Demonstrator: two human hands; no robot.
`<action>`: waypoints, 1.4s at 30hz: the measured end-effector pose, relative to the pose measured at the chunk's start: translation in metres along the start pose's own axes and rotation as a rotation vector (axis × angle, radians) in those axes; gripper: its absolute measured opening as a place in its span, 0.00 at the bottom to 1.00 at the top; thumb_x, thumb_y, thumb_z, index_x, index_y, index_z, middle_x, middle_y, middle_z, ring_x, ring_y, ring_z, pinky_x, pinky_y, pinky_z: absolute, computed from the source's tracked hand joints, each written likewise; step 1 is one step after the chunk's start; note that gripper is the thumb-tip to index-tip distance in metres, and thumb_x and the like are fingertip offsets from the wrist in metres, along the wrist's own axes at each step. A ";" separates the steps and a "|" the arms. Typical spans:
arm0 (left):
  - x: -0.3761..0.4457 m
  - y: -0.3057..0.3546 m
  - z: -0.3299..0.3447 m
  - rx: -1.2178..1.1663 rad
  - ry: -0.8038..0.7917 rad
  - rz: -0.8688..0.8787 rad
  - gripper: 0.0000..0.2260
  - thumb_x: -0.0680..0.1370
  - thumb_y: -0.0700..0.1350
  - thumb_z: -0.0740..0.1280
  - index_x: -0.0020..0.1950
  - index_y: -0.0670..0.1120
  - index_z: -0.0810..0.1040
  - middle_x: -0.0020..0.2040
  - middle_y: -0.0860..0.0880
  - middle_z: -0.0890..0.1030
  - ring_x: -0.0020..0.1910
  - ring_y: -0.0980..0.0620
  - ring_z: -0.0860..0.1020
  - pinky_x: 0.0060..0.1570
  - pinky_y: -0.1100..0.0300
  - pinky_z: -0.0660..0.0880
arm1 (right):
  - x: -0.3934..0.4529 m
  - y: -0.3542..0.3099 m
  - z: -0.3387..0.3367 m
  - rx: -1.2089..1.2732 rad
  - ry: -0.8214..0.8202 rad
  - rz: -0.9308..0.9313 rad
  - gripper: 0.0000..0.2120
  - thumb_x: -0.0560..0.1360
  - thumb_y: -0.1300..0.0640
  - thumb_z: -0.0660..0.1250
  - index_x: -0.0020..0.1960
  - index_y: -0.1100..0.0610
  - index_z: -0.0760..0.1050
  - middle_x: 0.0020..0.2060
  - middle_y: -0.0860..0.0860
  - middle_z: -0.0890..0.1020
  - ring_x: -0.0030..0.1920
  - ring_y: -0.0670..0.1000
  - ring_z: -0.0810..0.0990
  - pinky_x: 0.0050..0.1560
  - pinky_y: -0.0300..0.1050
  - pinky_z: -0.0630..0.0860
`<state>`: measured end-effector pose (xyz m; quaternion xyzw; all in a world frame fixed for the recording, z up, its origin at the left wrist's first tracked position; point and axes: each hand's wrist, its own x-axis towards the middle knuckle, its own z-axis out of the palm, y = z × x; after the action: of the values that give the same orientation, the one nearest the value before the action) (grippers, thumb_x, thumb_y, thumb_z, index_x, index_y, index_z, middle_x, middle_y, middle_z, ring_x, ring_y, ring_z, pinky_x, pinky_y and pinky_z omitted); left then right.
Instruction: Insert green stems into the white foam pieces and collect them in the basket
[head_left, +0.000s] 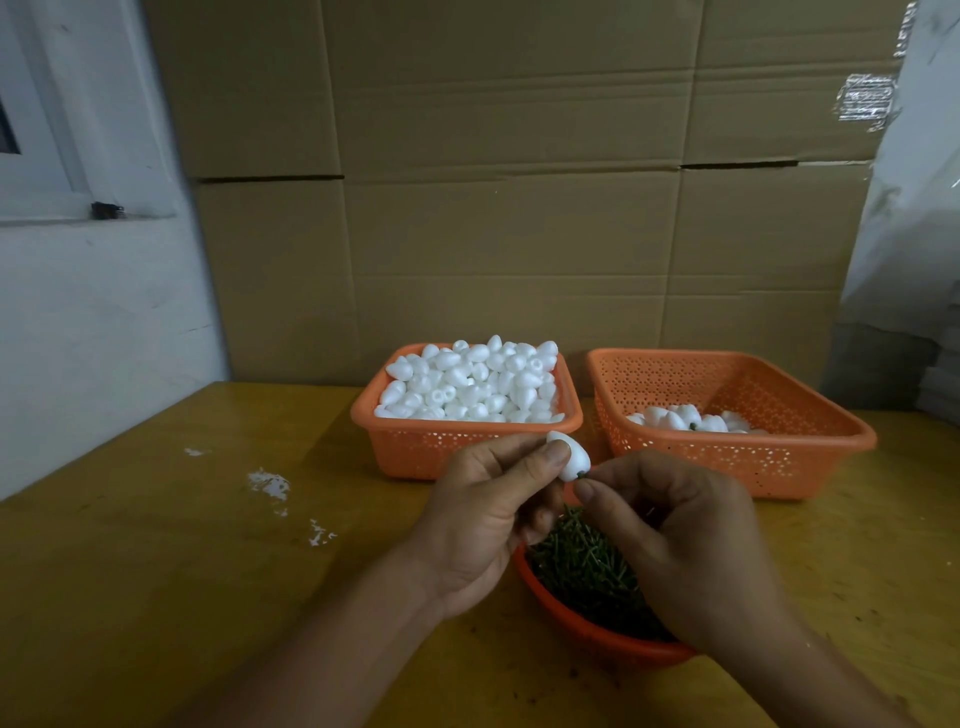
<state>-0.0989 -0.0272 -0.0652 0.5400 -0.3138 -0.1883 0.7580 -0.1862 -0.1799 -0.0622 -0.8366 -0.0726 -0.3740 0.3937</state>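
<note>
No readable writing or labels anywhere; cardboard boxes (519, 182) stacked at 12 o'clock were blank, torn tape patch (865, 101) at 2 o'clock

My left hand (488, 519) pinched white foam piece (570, 456) between thumb and fingers; my right hand (670, 540) pinched green stem (582, 475) at its base, tip touching foam

Round orange bowl (582, 623) of loose stems (582, 566) sat under hands, 6 o'clock

Full orange basket (457, 441) of foam at 11 o'clock; collecting basket (779, 462) at 1 o'clock held few finished pieces (691, 418)

Yellow wooden table (208, 571), white paint flecks (270, 486) at 9 o'clock; white wall (104, 312) left
</note>
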 end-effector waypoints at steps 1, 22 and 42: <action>0.000 0.000 0.000 -0.006 0.003 -0.001 0.08 0.74 0.51 0.73 0.45 0.47 0.85 0.33 0.49 0.76 0.29 0.56 0.72 0.29 0.66 0.68 | 0.000 0.000 0.000 0.010 -0.001 -0.001 0.03 0.72 0.55 0.75 0.41 0.47 0.83 0.33 0.40 0.83 0.32 0.44 0.82 0.29 0.32 0.73; -0.001 -0.006 0.007 0.373 0.078 0.214 0.11 0.79 0.58 0.65 0.41 0.55 0.81 0.31 0.54 0.75 0.30 0.57 0.73 0.31 0.67 0.70 | -0.001 -0.006 0.006 0.060 -0.024 0.055 0.08 0.74 0.58 0.73 0.40 0.46 0.83 0.32 0.37 0.84 0.32 0.42 0.83 0.29 0.33 0.76; -0.002 -0.015 0.009 0.493 0.148 0.265 0.12 0.81 0.56 0.58 0.48 0.55 0.80 0.32 0.51 0.75 0.32 0.55 0.73 0.34 0.60 0.70 | 0.062 0.054 -0.040 -0.188 0.144 0.424 0.03 0.76 0.52 0.73 0.44 0.49 0.85 0.32 0.45 0.83 0.23 0.43 0.74 0.27 0.42 0.69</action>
<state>-0.1056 -0.0370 -0.0780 0.6746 -0.3617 0.0346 0.6426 -0.1420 -0.2559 -0.0361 -0.8372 0.1680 -0.3469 0.3880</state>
